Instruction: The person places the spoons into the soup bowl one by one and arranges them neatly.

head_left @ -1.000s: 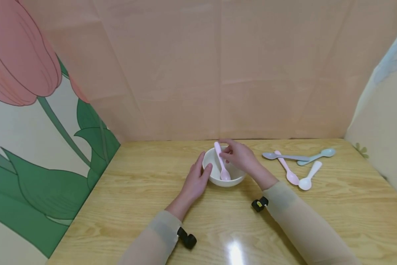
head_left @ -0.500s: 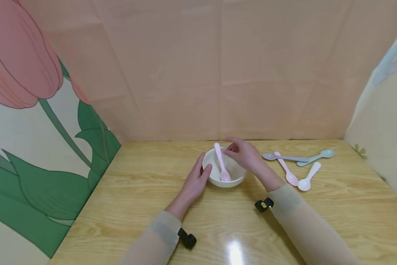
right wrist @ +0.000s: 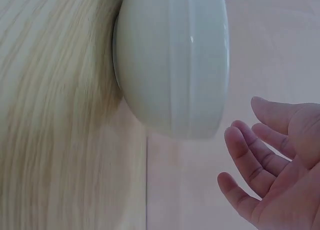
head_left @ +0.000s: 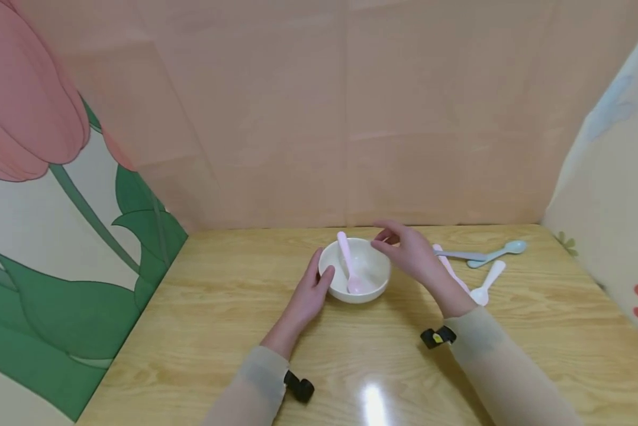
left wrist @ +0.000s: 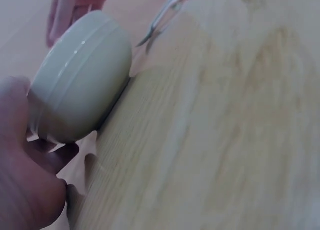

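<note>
A white bowl (head_left: 371,294) stands upright on the wooden table, with a pink spoon (head_left: 348,260) leaning inside it, handle over the far rim. My left hand (head_left: 311,290) grips the bowl's left side, thumb at the rim and fingers around the outer wall; the left wrist view shows this hand (left wrist: 30,175) against the bowl (left wrist: 85,80). At the bowl's right rim hovers my right hand (head_left: 412,251), holding nothing. In the right wrist view its loosely bent fingers (right wrist: 250,165) are apart from the bowl (right wrist: 170,65).
Right of the right hand lie several spoons: a second pink spoon (head_left: 449,267) partly behind the hand, a greyish-purple spoon (head_left: 463,255), a light blue spoon (head_left: 497,254) and a white spoon (head_left: 488,284). A pink backdrop (head_left: 266,148) rises behind the table (head_left: 218,331).
My right hand has drawn back from the spoon in the bowl, moving right to the rim. The left hand stays on the bowl. The head view has shifted slightly.
</note>
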`<state>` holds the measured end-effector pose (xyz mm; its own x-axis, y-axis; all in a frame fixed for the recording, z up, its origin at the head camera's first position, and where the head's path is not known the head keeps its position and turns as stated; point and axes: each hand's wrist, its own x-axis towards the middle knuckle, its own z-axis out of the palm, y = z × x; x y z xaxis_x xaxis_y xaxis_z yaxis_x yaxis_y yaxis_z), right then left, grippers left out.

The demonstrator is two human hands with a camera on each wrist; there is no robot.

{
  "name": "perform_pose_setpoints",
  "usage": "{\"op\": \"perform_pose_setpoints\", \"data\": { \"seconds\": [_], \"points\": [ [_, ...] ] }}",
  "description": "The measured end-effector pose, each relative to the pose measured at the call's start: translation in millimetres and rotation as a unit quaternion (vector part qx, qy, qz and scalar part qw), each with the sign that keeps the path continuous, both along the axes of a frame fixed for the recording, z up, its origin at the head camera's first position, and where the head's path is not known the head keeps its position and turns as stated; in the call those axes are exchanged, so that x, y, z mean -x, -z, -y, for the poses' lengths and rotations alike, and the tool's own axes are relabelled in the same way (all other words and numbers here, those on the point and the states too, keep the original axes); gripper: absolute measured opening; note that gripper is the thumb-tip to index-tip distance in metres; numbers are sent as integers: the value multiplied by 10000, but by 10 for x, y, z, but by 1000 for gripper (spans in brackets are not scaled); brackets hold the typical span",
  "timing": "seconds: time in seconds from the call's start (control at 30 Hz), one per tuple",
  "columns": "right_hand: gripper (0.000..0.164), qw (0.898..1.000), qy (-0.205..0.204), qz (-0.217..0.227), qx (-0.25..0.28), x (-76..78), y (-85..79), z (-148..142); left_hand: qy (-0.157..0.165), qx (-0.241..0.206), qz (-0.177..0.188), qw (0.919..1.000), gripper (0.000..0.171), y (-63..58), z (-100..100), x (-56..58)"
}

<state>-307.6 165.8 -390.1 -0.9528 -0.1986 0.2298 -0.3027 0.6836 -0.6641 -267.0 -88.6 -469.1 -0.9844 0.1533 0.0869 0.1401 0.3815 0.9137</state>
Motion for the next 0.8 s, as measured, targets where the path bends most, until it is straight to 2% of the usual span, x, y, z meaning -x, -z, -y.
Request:
{"op": "perform_pose_setpoints", "data": {
  "seconds": [0.17,0.33,0.53,0.7,0.8],
  "points": [
    [49,9999,74,-103,-20,-10,13,-198,246,-113,-2,9996,66,57,37,15],
    [51,9999,119,-91,-21,-6,50,-390,398,-256,-45,9989,62,57,67,30],
    [50,9996,235,-7,150,-16,118,-507,321,-422,-61,9986,58,16,130,31],
    [54,9992,402,8,-12,-42,160,-636,356,-514,-91,9980,62,32,123,32],
    [55,9986,503,-50,-134,-37,119,-739,407,-627,-71,9972,65,60,81,41]
  ]
}}
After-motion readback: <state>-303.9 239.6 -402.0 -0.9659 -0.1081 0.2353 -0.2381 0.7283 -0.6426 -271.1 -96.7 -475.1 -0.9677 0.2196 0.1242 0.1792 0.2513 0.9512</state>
